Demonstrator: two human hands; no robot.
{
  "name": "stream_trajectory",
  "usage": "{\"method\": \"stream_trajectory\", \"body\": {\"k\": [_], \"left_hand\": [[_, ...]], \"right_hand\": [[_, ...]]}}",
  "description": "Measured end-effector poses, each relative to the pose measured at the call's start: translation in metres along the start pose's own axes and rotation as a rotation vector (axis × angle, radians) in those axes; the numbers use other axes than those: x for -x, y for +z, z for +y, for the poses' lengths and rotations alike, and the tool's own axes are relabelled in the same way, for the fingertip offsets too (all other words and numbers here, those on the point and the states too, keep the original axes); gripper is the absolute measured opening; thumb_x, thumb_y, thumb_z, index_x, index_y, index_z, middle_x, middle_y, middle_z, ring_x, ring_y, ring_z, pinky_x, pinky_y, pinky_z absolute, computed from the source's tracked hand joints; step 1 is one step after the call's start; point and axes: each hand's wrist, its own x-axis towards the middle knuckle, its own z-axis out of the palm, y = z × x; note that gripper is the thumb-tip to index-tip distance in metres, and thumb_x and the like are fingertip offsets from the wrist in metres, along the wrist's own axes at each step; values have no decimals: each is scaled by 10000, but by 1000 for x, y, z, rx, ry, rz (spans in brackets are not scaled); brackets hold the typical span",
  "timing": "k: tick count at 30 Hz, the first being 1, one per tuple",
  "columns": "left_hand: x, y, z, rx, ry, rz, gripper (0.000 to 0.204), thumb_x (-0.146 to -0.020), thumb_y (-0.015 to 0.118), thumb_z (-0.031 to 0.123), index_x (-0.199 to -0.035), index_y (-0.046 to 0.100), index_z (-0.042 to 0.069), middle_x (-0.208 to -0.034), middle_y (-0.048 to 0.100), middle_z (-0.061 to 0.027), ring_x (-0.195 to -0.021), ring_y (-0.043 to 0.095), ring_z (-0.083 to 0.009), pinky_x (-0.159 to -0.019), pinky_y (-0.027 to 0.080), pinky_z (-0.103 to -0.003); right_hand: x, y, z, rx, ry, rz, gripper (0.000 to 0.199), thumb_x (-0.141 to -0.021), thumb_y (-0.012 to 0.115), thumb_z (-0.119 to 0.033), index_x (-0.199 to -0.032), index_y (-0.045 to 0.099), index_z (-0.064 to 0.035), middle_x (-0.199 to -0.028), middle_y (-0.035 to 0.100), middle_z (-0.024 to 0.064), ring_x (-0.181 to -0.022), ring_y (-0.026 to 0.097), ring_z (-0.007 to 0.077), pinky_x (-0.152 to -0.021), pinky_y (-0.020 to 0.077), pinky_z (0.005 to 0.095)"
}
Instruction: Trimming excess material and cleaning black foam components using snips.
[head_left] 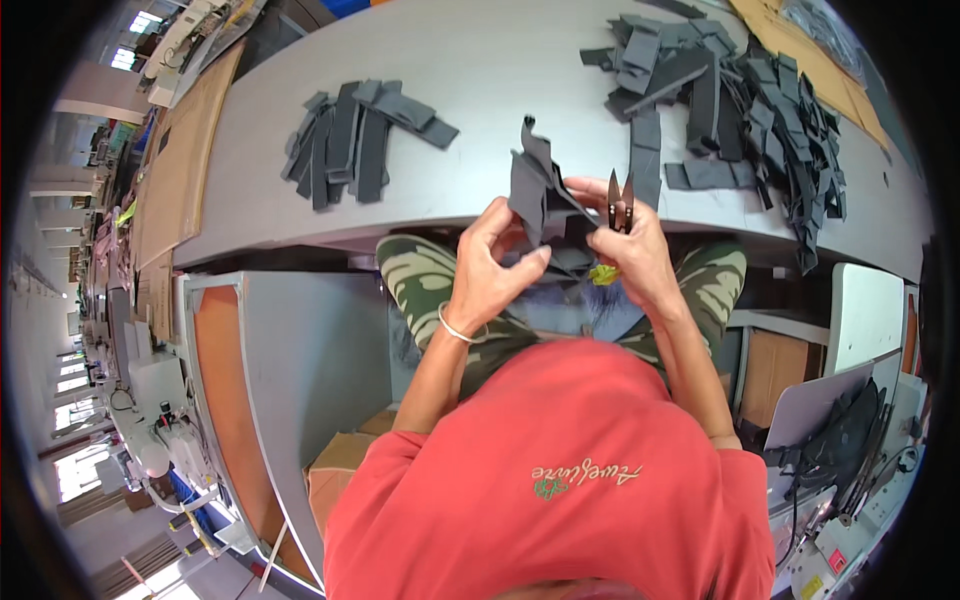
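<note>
The lower end of the dark grey fabric piece [535,190] is partly hidden by the fingers, and its folds are hard to tell apart. The handle of the dark snips [621,195] is largely covered by the right hand [640,255]. Beneath that hand, a small yellow-green item [603,275] is seen but cannot be made out. The heap of dark strips [720,100] at the right is so overlapped that single strips are mostly lost, and some are hung over the front edge of the tabletop [480,70]. A smaller pile of strips [350,140] is laid at the left. Cardboard [195,150] is set along the left end. More dark fabric is seen below the hands, above the camouflage trousers [420,275].

The fabric piece is held up between both hands, just at the near edge of the tabletop, its long axis running away from the body, its far tip leaning slightly left. The snips are gripped by the right fingers, blades parted and pointed away. The left hand [490,270] is curved around the fabric, thumb parted from forefinger; whether it is pinched there cannot be told.
</note>
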Motion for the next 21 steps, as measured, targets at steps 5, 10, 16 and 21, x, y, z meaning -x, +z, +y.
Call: {"method": "stream_trajectory", "body": {"k": [5, 10, 16, 21], "left_hand": [[-1, -1, 2, 61, -64, -12, 453, -741, 637, 26, -1173, 507, -25, -1007, 565, -45, -880, 521, -90, -773, 438, -227], [-3, -1, 2, 174, -82, -21, 491, -695, 662, 77, -1151, 498, -5, -966, 548, -31, -834, 500, -94, -750, 425, -219], [0, -14, -8, 283, -47, -86, 587, -691, 595, -16, -1260, 451, -39, -1159, 529, -69, -1079, 512, -156, -937, 409, -287], [-1, -15, -5, 203, -40, -23, 602, -697, 591, -25, -1284, 454, -35, -1132, 548, -63, -1019, 547, -151, -933, 425, -289]], "right_hand": [[-1, -2, 0, -95, 36, 3, 523, -692, 516, 44, -1202, 591, -40, -1089, 579, 91, -623, 421, 1, -503, 330, 167], [1, -3, 1, -106, 58, -43, 492, -720, 564, 22, -1206, 585, -48, -1087, 570, 65, -679, 456, 9, -546, 358, 164], [5, 4, 1, 43, -94, -68, 464, -732, 575, 14, -1193, 577, -41, -1093, 576, 49, -873, 511, 40, -695, 410, 178], [9, 4, -8, 63, 0, -99, 461, -742, 635, -32, -1199, 574, -52, -1105, 579, 23, -954, 522, 69, -720, 413, 188]]}}
